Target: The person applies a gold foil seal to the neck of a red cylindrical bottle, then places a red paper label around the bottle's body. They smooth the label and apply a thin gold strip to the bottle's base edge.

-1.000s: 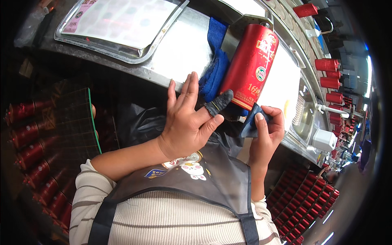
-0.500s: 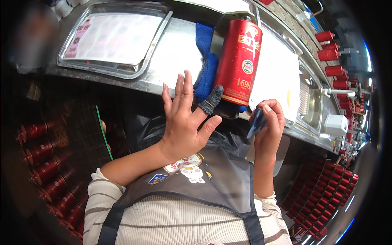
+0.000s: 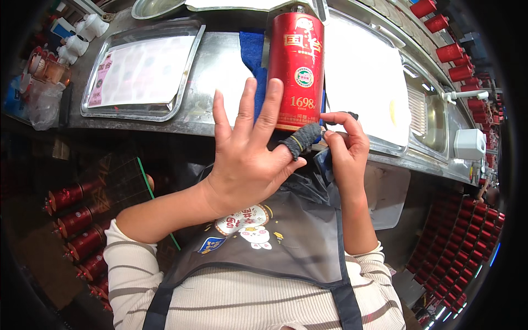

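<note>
A red bottle (image 3: 297, 66) with gold and white print lies on a blue cloth (image 3: 252, 52) at the counter's front edge, its neck pointing away from me. My left hand (image 3: 247, 146) is spread in front of the bottle's base, holding nothing. A dark grey knitted finger cover (image 3: 303, 140) sits on its index finger. Close by, my right hand (image 3: 347, 151) has thumb and index finger pinched at the tip of that cover. A thin bluish flat piece (image 3: 323, 164) shows beneath the right palm, mostly hidden by the hand.
On the counter's left stands a clear tray (image 3: 190, 71) with a printed sheet (image 3: 146, 69). A white sheet (image 3: 366, 82) lies right of the bottle, before a sink (image 3: 437, 118) and a white jug (image 3: 469, 144). Red bottles are stacked at lower left (image 3: 77, 220) and lower right (image 3: 459, 247).
My right hand has moved left, bringing its fingertips to the covered finger. The left hand has shifted slightly, its fingers still spread. The whole view has turned a little.
</note>
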Tool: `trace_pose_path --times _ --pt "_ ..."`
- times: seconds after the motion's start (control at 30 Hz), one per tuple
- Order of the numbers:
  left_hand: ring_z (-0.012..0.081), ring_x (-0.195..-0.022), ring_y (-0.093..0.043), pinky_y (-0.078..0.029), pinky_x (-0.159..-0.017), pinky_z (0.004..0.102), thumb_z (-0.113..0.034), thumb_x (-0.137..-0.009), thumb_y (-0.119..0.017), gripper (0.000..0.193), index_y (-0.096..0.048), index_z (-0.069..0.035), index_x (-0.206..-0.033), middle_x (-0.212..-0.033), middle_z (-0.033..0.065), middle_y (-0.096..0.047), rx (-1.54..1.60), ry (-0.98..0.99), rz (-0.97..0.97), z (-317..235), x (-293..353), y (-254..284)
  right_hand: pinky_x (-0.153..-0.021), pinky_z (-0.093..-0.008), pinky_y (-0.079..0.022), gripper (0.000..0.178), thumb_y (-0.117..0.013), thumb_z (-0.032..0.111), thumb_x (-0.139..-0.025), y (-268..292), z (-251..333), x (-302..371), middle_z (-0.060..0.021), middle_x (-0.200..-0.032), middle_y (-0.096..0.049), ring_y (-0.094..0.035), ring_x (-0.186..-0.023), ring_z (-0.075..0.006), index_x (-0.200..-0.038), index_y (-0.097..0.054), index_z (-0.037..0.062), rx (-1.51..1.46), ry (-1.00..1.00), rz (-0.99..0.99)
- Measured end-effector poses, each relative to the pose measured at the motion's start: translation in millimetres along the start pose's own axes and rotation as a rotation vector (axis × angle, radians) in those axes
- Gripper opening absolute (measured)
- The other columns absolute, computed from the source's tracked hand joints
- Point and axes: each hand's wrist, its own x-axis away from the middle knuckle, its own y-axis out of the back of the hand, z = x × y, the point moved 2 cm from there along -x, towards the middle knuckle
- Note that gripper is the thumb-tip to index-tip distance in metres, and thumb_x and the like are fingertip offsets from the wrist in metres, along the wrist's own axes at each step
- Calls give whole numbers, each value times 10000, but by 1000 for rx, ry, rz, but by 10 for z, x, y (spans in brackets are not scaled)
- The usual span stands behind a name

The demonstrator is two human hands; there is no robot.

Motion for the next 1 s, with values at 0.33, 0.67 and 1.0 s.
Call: trace_pose_path --times 0.33,0.67,1.0 --pt "472 -1339 -468 -222 -1111 703 -223 -689 -833 444 -685 28 -1024 -1428 336 -471 85 -45 -80 115 -323 -134 -642 -213 -450 166 -616 -21 -835 43 -38 -11 -56 -976 -482 -540 -743 -81 -996 -650 4 423 267 0" --pt "398 -1348 -495 -240 -1131 639 -198 -732 -860 530 -697 -7 -1199 -1486 271 -461 298 122 -125 293 239 -140 -636 -171 -376 135 -723 99 -843 236 291 -31 40 -821 -545 -499 -709 -9 -860 -598 48 -45 -138 281" --pt "385 -1386 -462 -173 -1156 638 -91 -723 -830 498 -708 -25 -1201 -1510 294 -416 170 25 -64 299 270 -153 -612 -170 -335 142 -710 132 -863 314 218 -79 67 -763 -545 -459 -697 4 -831 -599 50 15 -74 215"
